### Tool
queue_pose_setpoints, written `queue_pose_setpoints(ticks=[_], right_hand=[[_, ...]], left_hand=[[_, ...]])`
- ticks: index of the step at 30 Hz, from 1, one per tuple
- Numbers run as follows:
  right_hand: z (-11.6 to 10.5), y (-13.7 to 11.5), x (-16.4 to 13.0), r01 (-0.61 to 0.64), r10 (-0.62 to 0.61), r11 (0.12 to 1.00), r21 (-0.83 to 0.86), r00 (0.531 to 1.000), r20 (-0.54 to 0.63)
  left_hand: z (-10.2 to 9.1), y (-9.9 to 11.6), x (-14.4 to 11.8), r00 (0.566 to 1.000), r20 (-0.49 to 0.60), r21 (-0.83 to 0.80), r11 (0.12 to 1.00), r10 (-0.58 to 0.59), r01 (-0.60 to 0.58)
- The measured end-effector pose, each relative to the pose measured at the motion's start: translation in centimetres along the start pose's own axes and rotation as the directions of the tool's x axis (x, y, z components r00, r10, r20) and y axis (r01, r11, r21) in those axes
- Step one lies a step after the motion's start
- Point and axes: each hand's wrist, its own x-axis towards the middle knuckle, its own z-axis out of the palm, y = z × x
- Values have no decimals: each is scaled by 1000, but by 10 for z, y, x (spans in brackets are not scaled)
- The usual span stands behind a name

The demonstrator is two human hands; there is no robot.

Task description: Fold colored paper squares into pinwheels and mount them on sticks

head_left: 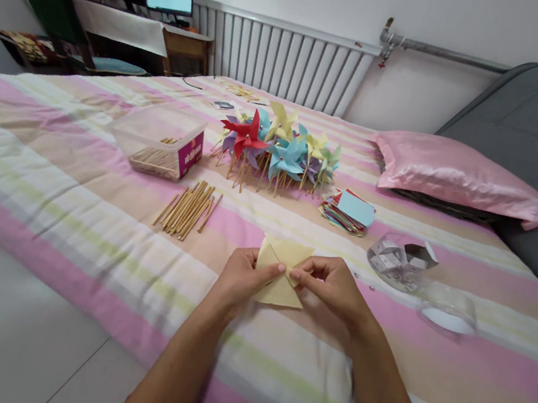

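A square of pale yellow paper (280, 292), slit from its corners toward the middle, is held just above the bed. My left hand (248, 276) grips its left side, the thumb lying near the centre. At the right, the fingers of my right hand (332, 285) pinch the paper close to the middle. Whether a small pin sits between those fingertips is hidden. Beyond my hands stands a cluster of paper pinwheels (286, 157) in red, blue, yellow and purple. A stack of coloured paper squares (355, 207) lies past my right hand.
Several thin brown sticks (187, 209) lie left of my hands, near a clear plastic box (157, 134) with more sticks. On the right are a round clear container (394, 264) with small packets and a clear lid or tub (449, 309). A pink pillow (460, 173) rests by the headboard.
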Motion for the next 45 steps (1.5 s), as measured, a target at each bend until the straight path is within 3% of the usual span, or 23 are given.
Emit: queue_pose_setpoints(ticks=[21, 27, 34, 40, 45], right_hand=[[6, -3, 0, 78, -92, 981, -178, 993, -72], [10, -3, 1, 136, -126, 990, 46, 978, -169], [18, -2, 2, 84, -31, 954, 287, 982, -186], [17, -4, 3, 57, 12, 949, 309, 976, -217], [17, -4, 2, 56, 11, 960, 274, 971, -237]], left_hand=[[2, 0, -1, 1000, -9, -55, 998, 21, -22], [3, 1, 1, 993, -109, -155, 986, 52, -68], [9, -1, -1, 992, -115, -214, 974, 44, -68], [11, -4, 1, 996, -74, -268, 961, 48, -66], [11, -1, -1, 996, -86, -203, 979, -8, -10]])
